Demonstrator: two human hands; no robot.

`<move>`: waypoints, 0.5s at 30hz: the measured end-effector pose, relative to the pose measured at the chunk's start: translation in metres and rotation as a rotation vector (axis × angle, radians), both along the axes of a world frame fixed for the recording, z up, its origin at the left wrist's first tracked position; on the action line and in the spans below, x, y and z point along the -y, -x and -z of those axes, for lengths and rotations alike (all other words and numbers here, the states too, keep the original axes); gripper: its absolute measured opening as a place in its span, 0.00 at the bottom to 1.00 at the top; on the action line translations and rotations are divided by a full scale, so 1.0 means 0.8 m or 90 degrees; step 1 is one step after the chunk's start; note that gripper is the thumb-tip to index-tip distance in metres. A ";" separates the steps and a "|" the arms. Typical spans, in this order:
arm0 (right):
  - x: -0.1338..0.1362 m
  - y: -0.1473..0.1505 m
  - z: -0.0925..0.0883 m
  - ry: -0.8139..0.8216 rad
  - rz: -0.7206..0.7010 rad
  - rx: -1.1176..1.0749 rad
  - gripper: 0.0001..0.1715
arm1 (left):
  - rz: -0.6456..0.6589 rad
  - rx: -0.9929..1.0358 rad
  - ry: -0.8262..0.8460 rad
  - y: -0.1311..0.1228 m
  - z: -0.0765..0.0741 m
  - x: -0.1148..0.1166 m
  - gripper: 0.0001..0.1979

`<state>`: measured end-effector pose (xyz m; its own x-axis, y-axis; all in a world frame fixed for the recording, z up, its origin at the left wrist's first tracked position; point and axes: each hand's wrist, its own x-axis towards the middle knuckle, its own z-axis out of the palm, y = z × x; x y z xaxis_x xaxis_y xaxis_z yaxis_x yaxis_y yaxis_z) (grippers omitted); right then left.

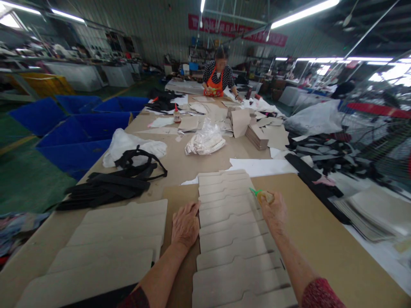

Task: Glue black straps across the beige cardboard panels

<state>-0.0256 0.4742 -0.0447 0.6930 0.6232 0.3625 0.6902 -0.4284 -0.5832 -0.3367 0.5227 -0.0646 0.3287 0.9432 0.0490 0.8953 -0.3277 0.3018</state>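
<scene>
My right hand [276, 211] grips a small squeeze glue bottle [265, 196] with a green nozzle. Its tip points left, at the right edge of an overlapping row of grey-beige cardboard pieces [229, 233]. Dark, wet-looking streaks show along that right edge. My left hand [186, 224] lies against the row's left edge, fingers stretched forward and holding nothing. To its left, more overlapping cardboard pieces [112, 239] are spread on the table. Both rows have notched or stepped edges.
Black fabric strips [105, 188] and a plastic-wrapped bundle [205, 143] lie ahead. Blue bins [83, 137] stand left. Cardboard stacks [257, 137] and grey strips [324, 149] are at right, near a red-rimmed fan [379, 110]. A co-worker [218, 77] stands at the table's far end.
</scene>
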 end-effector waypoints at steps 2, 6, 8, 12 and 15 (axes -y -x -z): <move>0.000 0.000 0.000 0.029 0.002 0.015 0.17 | -0.005 0.001 0.000 0.000 0.000 0.000 0.29; -0.001 0.000 -0.001 0.086 0.006 0.053 0.16 | -0.009 0.003 -0.001 -0.001 -0.001 0.001 0.29; -0.001 0.000 0.000 0.095 0.006 0.067 0.16 | -0.004 0.002 -0.003 0.000 0.000 0.002 0.29; 0.000 -0.004 0.000 0.091 -0.011 0.066 0.15 | -0.002 0.007 -0.013 0.000 0.002 0.002 0.28; 0.001 -0.005 -0.001 0.075 -0.048 0.053 0.16 | -0.001 0.010 -0.020 0.001 0.002 0.002 0.28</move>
